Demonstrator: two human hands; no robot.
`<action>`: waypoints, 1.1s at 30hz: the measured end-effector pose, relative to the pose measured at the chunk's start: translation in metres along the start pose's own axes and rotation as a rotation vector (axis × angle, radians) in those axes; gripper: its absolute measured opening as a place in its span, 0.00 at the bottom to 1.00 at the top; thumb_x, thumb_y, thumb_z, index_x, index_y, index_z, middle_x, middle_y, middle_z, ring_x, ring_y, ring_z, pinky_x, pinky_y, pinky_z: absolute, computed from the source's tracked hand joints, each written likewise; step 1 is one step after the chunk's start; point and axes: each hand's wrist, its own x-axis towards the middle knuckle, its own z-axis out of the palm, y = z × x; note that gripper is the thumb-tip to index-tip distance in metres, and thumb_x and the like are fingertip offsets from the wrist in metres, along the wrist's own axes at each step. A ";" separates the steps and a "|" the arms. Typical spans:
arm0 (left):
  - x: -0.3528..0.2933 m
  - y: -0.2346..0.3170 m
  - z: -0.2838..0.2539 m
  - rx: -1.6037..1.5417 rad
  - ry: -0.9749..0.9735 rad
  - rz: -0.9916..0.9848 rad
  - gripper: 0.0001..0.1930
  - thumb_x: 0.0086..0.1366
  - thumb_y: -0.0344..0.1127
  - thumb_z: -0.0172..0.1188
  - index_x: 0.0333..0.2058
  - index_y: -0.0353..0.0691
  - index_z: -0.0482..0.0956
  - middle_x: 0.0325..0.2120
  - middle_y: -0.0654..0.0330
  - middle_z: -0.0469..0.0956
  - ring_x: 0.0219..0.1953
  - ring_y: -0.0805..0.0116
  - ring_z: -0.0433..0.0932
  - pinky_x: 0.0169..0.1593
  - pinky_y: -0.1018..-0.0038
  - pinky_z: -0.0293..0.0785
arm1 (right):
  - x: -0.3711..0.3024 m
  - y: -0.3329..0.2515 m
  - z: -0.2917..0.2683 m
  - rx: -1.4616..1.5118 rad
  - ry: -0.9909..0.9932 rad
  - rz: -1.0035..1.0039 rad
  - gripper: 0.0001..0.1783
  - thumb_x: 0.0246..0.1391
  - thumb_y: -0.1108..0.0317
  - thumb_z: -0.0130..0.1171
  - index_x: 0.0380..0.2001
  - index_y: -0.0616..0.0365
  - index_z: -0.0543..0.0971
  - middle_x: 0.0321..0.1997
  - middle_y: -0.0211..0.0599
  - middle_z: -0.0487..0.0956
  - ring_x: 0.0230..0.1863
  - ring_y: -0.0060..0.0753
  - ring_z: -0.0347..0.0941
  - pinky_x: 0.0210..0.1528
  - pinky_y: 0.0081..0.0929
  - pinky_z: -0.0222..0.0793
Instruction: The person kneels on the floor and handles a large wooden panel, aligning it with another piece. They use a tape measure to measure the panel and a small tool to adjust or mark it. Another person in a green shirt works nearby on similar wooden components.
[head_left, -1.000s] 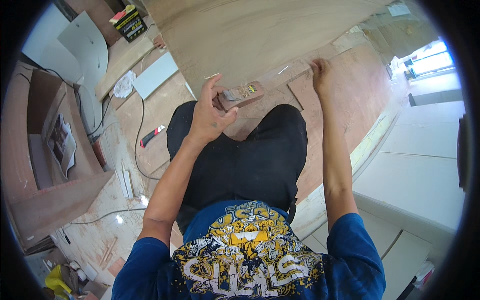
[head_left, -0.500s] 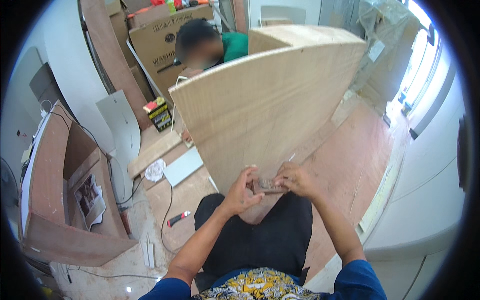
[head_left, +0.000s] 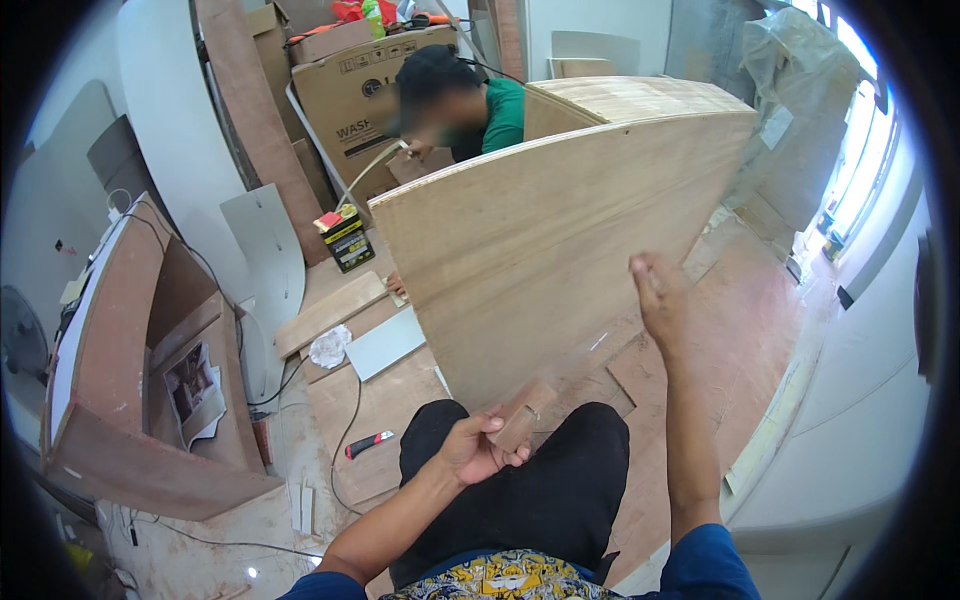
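Note:
My left hand (head_left: 475, 452) is closed on a small flat wooden block (head_left: 522, 415), held over my knees. A small pale mark or strip shows on the block's face; I cannot make out what it is. My right hand (head_left: 660, 300) is lifted away from the block, in front of the big curved plywood panel (head_left: 540, 220). Motion smears its fingers, so whether they hold anything is unclear. The panel stands on edge before me, part of a box-like wooden piece (head_left: 640, 97).
A person in a cap and green shirt (head_left: 505, 115) bends behind the panel, holding a pale strip (head_left: 370, 170). To the left are a black-and-yellow can (head_left: 348, 245), a white board (head_left: 386, 344), a red-and-black utility knife (head_left: 369, 445), a cable (head_left: 345, 430) and a curved wooden cabinet (head_left: 150, 480).
My right hand has left the block and swung up and to the right. My left hand now holds the block alone, slightly lower. The co-worker has raised a hand with the pale strip.

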 end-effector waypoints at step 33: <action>-0.050 0.236 0.291 2.403 0.289 0.839 0.29 0.59 0.49 0.69 0.54 0.36 0.85 0.32 0.61 0.74 0.36 0.69 0.71 0.39 0.72 0.67 | 0.227 0.005 0.013 -0.101 0.382 -0.508 0.25 0.73 0.50 0.40 0.44 0.50 0.85 0.47 0.31 0.81 0.59 0.35 0.70 0.72 0.41 0.41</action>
